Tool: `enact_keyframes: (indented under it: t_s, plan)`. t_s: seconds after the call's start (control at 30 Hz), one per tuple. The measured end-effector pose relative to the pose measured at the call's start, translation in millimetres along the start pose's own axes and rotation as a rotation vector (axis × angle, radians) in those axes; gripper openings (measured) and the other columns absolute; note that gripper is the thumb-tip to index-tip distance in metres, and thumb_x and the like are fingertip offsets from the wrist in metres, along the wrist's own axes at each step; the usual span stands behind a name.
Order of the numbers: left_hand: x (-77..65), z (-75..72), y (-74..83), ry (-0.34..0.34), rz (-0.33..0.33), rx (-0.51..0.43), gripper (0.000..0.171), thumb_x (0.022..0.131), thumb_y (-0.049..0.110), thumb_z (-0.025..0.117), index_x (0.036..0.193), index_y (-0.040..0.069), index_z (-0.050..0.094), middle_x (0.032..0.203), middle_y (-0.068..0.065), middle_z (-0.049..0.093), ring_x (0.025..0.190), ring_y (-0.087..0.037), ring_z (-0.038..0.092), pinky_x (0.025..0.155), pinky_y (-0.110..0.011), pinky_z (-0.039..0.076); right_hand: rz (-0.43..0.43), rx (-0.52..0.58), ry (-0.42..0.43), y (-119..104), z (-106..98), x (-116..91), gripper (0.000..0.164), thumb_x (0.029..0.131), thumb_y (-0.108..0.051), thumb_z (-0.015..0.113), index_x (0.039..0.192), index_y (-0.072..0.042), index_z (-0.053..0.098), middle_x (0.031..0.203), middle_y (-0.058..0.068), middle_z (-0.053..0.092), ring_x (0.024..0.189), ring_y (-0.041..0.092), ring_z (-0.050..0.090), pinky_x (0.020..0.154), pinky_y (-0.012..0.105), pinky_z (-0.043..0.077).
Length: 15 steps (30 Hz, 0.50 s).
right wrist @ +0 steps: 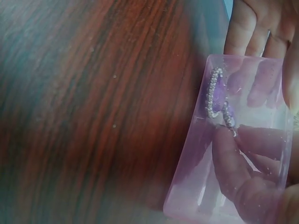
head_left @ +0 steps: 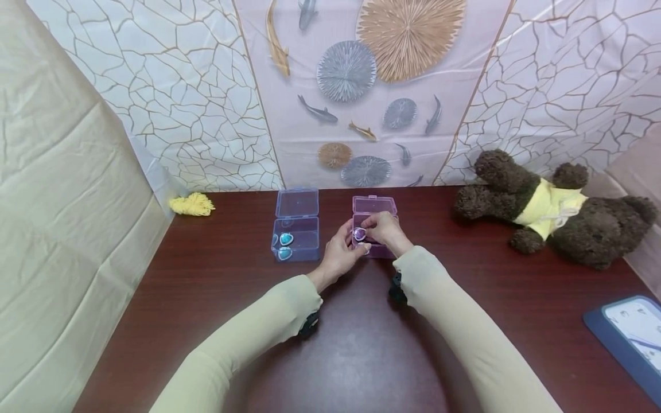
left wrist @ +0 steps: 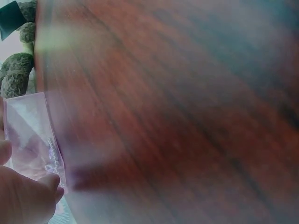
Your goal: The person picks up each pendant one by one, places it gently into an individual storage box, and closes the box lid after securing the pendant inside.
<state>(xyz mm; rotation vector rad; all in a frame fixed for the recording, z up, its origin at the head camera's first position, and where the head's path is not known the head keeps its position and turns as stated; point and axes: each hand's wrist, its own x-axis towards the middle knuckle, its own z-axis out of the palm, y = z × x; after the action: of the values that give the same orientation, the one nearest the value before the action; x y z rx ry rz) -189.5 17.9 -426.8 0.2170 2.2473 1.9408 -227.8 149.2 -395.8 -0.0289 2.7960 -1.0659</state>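
My left hand grips the left end of a small see-through pink plastic box, fingers behind its wall and thumb at the front. The box's hinged lid stands open at the back. Inside it, the fingertips of my right hand pinch a purple jewel edged with clear rhinestones. A second purple jewel like it lies against the wall, close beside the pinched one. In the left wrist view, part of my left hand shows at the box's edge.
Left of my hands stands an open blue plastic box with two turquoise jewels. A yellow tassel-like bundle lies at the back left. On the right are a brown teddy bear in a yellow top and a blue-framed tablet-like board.
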Motion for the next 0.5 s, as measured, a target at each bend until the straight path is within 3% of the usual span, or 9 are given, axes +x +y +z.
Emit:
enact_keyframes:
  t_s: [0.17,0.5]
  plan:
    - [-0.6,0.1,0.0,0.002,0.011,-0.007,0.07,0.084,0.002,0.066,0.144,-0.001,0.03,0.143,-0.02,0.042,0.131,-0.025,0.043,0.105,-0.035,0.04,0.031,0.048,-0.037,-0.6,-1.2,-0.1,0.022,0.084,0.0,0.061,0.104,0.006,0.069,0.106,0.021,0.068,0.102,0.028,0.057,0.094,0.037,0.048]
    - [-1.5,-0.5,0.7,0.004,-0.001,0.026,0.071,0.085,0.003,0.067,0.145,0.0,0.03,0.144,-0.018,0.042,0.131,-0.025,0.042,0.105,-0.035,0.04,0.038,0.014,-0.087,-4.0,-3.2,-3.1,0.025,0.088,0.0,0.055,0.109,0.006,0.067,0.111,0.02,0.066,0.102,0.026,0.059,0.09,0.034,0.051]
